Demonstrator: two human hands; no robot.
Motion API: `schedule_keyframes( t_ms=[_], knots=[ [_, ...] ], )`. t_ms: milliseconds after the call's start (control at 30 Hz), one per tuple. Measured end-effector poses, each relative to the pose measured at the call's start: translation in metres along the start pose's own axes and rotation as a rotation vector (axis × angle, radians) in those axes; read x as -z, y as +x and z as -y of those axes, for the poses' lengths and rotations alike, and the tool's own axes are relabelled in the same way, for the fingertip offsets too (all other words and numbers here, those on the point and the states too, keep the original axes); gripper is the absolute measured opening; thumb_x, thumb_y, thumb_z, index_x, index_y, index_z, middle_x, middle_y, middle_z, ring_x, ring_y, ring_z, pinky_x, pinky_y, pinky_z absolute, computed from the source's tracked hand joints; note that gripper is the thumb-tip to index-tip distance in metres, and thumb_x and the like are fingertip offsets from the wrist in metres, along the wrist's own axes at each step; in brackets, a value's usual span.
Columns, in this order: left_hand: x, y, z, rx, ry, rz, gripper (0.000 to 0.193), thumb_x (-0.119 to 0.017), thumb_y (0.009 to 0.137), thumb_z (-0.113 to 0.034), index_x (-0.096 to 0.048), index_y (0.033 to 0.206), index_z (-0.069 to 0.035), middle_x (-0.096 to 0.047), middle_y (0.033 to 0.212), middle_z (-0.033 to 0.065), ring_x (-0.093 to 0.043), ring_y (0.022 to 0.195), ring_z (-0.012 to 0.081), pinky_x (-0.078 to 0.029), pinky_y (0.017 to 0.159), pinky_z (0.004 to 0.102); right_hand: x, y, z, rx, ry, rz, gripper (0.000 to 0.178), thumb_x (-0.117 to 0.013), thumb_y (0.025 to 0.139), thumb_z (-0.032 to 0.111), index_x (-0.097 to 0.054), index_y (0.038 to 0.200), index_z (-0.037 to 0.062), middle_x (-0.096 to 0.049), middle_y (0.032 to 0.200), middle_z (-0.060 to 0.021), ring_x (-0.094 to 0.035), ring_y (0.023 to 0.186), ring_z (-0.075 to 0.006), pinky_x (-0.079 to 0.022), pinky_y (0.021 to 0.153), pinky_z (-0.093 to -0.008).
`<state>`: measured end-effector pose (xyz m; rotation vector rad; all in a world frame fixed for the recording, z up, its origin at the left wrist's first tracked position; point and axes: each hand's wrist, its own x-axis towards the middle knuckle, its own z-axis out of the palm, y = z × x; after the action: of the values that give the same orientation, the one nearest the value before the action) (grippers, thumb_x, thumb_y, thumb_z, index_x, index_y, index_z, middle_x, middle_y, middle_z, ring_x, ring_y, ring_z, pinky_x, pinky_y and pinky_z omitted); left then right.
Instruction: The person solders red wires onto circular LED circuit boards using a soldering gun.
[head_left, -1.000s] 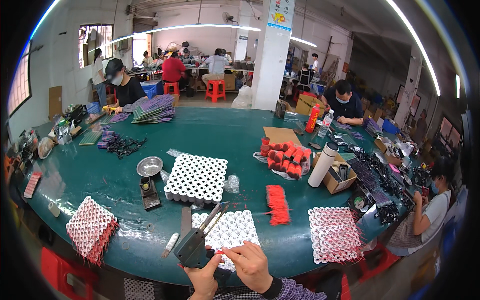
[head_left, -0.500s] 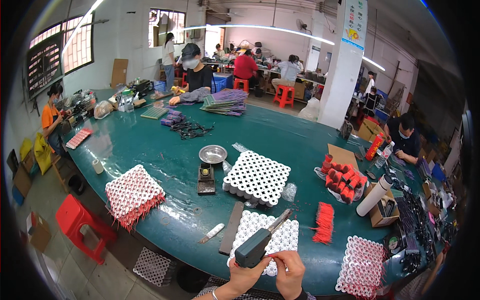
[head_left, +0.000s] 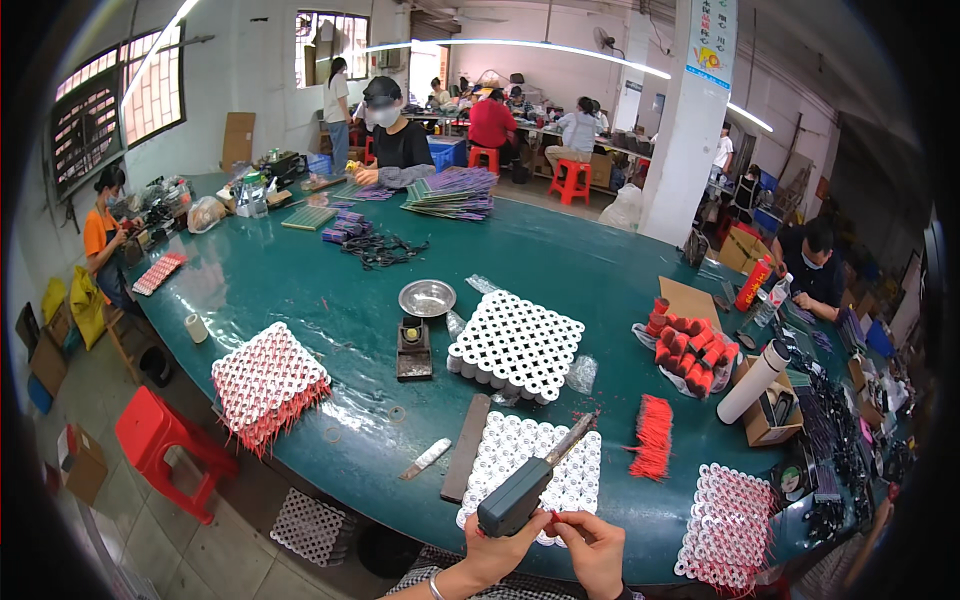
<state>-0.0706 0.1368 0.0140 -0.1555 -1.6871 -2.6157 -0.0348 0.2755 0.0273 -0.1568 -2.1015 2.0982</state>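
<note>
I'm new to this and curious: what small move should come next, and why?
Perhaps bring the small red piece down to the near white block: the right hand pinches it nearby, and the left hand holds the dark tool, its metal end reaching over the block.

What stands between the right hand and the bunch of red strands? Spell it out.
Nothing visible: green tabletop shows between the right hand and the bunch of red strands, with the white cylinder block bordering on the left.
</note>
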Motion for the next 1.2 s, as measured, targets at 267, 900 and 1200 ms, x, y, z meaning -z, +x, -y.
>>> schedule_keyframes(
  t_ms=[267,900,1200],
  knots=[
    [-0.001,-0.005,0.003,0.095,0.171,-0.056,0.021,-0.083,0.084,-0.019,-0.073,0.098,-0.007,-0.074,0.086,-0.002,-0.07,0.081,0.0064,-0.053,0.074,0.0239,0.021,0.006,0.014,0.061,-0.201,0.113,0.015,-0.068,0.087,-0.003,-0.074,0.101,0.0001,-0.073,0.088,-0.0136,-0.072,0.079,-0.0234,-0.055,0.071,-0.0314],
    [0.014,-0.016,-0.017,-0.077,0.121,0.023,0.033,-0.073,0.085,0.009,-0.061,0.116,0.008,-0.067,0.101,0.0118,-0.067,0.077,0.017,-0.059,0.065,0.0307,0.088,0.058,-0.027,0.311,-2.346,0.737,0.017,-0.061,0.084,0.014,-0.076,0.078,0.0114,-0.068,0.069,-0.0114,-0.067,0.066,-0.0359,-0.044,0.086,-0.0606],
    [0.054,-0.04,-0.008,0.147,0.207,0.009,0.049,-0.077,0.081,0.006,-0.059,0.126,0.005,-0.067,0.113,0.0155,-0.069,0.079,0.0197,-0.06,0.065,0.0322,0.107,0.036,-0.008,0.547,-1.438,0.225,0.014,-0.064,0.079,0.002,-0.07,0.091,0.0058,-0.065,0.078,-0.0059,-0.062,0.073,-0.0257,-0.048,0.073,-0.0356]
  ],
)
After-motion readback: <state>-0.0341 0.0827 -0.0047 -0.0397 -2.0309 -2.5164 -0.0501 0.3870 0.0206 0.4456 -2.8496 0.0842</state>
